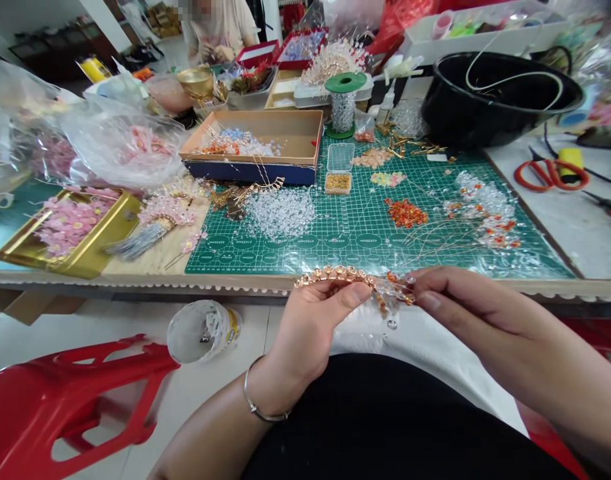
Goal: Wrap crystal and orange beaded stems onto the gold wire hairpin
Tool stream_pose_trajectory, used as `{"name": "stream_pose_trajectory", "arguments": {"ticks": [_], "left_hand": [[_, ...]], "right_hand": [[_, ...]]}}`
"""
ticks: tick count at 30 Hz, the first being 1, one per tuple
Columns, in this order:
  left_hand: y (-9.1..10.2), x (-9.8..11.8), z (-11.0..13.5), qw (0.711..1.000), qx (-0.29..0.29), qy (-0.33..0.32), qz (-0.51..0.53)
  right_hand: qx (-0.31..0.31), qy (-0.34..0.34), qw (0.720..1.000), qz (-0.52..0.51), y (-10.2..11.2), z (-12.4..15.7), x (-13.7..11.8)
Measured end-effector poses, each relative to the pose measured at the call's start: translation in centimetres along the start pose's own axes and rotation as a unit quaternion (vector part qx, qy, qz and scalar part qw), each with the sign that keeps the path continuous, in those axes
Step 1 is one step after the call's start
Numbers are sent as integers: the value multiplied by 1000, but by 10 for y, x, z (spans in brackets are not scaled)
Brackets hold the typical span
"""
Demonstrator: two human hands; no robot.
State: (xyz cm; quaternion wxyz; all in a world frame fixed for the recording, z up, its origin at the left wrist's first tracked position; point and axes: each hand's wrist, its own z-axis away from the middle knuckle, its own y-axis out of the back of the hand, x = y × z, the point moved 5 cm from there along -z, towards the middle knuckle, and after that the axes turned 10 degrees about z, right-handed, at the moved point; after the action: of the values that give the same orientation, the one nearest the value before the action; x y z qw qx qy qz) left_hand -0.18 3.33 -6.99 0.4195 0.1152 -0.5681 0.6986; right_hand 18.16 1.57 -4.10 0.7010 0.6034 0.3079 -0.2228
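- A cluttered craft table fills the upper half of the view, with pale floor below it.
- Nearest, at 6 o'clock, the person's lap, in black and white cloth.
- Left hand, a thin bangle on its wrist, is closed, its thumb and fingers pinching a curved gold beaded strip just below the table edge.
- Right hand, at 3 o'clock from the left, pinches a wired cluster of clear and orange beads at the strip's right end.
- At 8 o'clock on the floor, a red plastic stool and a tipped clear jar.
- Beyond the hands, a green cutting mat bears a pile of clear beads and orange beads.
- At 10 o'clock, a gold tray of pink flowers.
- Farther, at 12 o'clock, a cardboard box and green-topped spool.
- At 2 o'clock, a black basin and red scissors.
- Farthest, at 11 o'clock, another person sits working.
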Motion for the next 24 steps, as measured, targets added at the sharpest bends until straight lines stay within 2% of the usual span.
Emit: {"name": "stream_pose_trajectory", "arguments": {"ticks": [4,7,9,11,15,20,24], "left_hand": [[7,-1,0,998,14,-28,-54],[12,-1,0,989,18,-55,-136],[10,2,0,976,14,-87,-197],[6,5,1,960,2,-120,-252],[-6,8,4,941,-30,-146,-303],[-6,4,5,948,-26,-105,-299],[-11,4,6,954,-78,-102,-269]], "right_hand": [[9,-49,999,-23,4,5,4],[4,-44,999,31,9,9,-6],[35,-19,993,108,16,12,-17],[86,40,981,170,22,14,-32],[141,150,953,223,24,18,-53],[135,180,937,266,15,14,-58],[116,186,937,272,10,8,-54]]}}
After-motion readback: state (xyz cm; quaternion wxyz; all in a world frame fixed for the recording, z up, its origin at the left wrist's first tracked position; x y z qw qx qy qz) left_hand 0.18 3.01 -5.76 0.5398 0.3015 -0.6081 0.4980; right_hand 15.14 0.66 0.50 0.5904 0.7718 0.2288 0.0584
